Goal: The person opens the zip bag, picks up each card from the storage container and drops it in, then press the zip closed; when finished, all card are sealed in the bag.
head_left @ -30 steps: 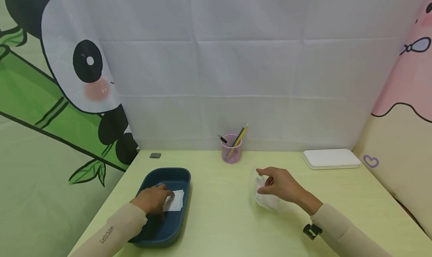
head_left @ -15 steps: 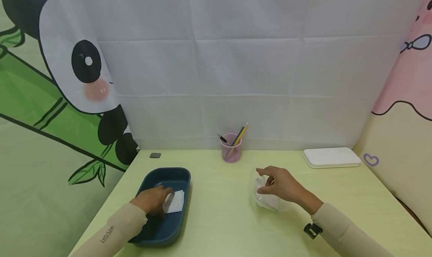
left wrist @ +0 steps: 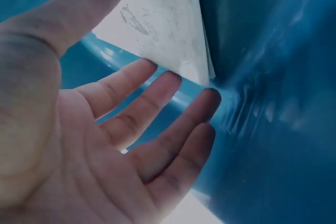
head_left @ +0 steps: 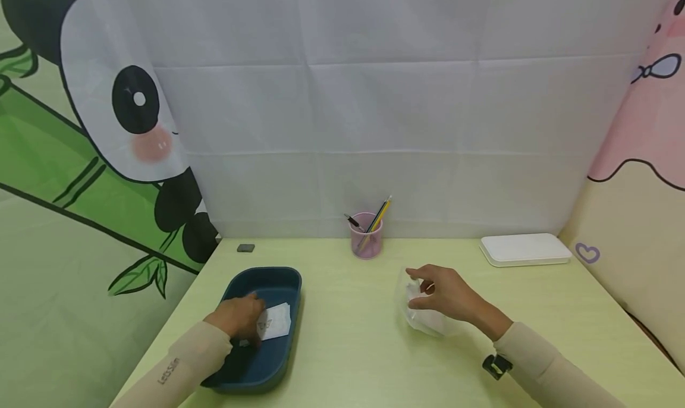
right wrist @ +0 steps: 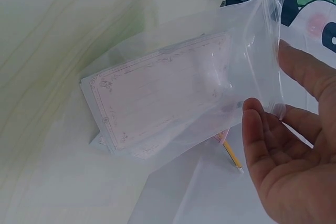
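Picking cards (left wrist: 165, 24) from tray (head_left: 270, 372) (apparently) with left hand (head_left: 241, 317) spread | gripping bag (right wrist: 257, 51) with right hand (head_left: 446, 292) | likely needing pinch next

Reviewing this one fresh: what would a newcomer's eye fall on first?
Probably the large cartoon panda at the upper left of the head view. Next comes the dark blue tray below it, with the left hand inside, by some white cards. Right of center, the right hand holds a clear bag with printed cards inside.
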`<action>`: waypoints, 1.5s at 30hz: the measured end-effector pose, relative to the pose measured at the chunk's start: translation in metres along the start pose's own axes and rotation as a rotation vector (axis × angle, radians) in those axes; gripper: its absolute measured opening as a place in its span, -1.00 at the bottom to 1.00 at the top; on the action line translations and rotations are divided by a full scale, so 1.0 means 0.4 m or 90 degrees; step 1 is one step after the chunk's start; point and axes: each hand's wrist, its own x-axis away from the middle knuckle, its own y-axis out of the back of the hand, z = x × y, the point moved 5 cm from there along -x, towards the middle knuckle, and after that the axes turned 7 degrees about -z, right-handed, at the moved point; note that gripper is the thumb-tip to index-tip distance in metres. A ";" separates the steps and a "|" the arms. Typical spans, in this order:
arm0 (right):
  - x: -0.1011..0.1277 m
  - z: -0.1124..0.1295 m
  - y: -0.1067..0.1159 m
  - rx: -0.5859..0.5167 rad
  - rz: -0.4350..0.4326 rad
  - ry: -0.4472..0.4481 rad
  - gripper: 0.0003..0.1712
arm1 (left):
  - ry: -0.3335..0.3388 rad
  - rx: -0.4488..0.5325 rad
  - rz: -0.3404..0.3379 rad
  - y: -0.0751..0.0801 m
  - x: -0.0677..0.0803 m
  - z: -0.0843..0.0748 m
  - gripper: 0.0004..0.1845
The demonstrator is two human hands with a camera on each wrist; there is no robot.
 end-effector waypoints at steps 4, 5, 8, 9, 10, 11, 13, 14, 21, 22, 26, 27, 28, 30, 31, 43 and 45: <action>-0.001 0.000 0.001 0.005 0.002 0.000 -0.21 | 0.014 0.025 -0.011 0.015 0.006 0.003 -0.30; -0.002 0.000 0.001 0.005 0.001 0.000 -0.21 | 0.017 0.030 -0.017 0.020 0.007 0.004 -0.30; -0.005 0.001 0.001 0.007 -0.002 0.000 -0.22 | 0.017 0.038 -0.030 0.031 0.009 0.010 -0.31; -0.005 0.001 0.001 0.006 -0.003 0.000 -0.22 | 0.019 0.039 -0.030 0.033 0.010 0.011 -0.32; -0.005 0.002 0.000 0.003 -0.003 0.001 -0.21 | 0.021 0.041 -0.029 0.034 0.011 0.013 -0.33; -0.005 0.002 -0.001 0.002 -0.003 0.002 -0.21 | 0.025 0.043 -0.027 0.034 0.012 0.014 -0.33; -0.005 0.004 -0.003 0.001 -0.003 0.006 -0.21 | 0.031 0.049 -0.022 0.033 0.013 0.017 -0.33; -0.005 0.004 -0.004 0.001 -0.002 0.007 -0.21 | 0.034 0.052 -0.019 0.032 0.013 0.018 -0.33; -0.002 0.006 -0.003 0.003 -0.001 0.013 -0.21 | 0.040 0.062 -0.017 0.030 0.012 0.018 -0.32; -0.002 0.006 -0.002 0.003 -0.001 0.014 -0.21 | 0.039 0.060 -0.018 0.031 0.012 0.018 -0.32; -0.003 0.005 0.001 0.007 -0.003 0.011 -0.22 | 0.040 0.056 -0.025 0.044 0.011 0.016 -0.29; -0.002 0.005 0.001 0.007 -0.003 0.010 -0.22 | 0.042 0.055 -0.027 0.047 0.011 0.016 -0.28; -0.002 0.005 0.002 0.006 -0.003 0.009 -0.22 | 0.044 0.056 -0.029 0.051 0.011 0.016 -0.27; -0.001 0.005 0.002 0.002 -0.003 0.006 -0.22 | 0.048 0.059 -0.032 0.058 0.012 0.016 -0.26; -0.001 0.005 0.001 -0.001 -0.003 0.005 -0.22 | 0.050 0.061 -0.034 0.061 0.013 0.016 -0.25; -0.003 0.002 -0.003 0.001 0.000 0.015 -0.21 | 0.049 0.094 -0.065 0.120 0.023 0.020 -0.23; -0.003 0.001 -0.001 -0.002 -0.002 0.012 -0.20 | 0.045 0.094 -0.070 0.132 0.020 0.015 -0.23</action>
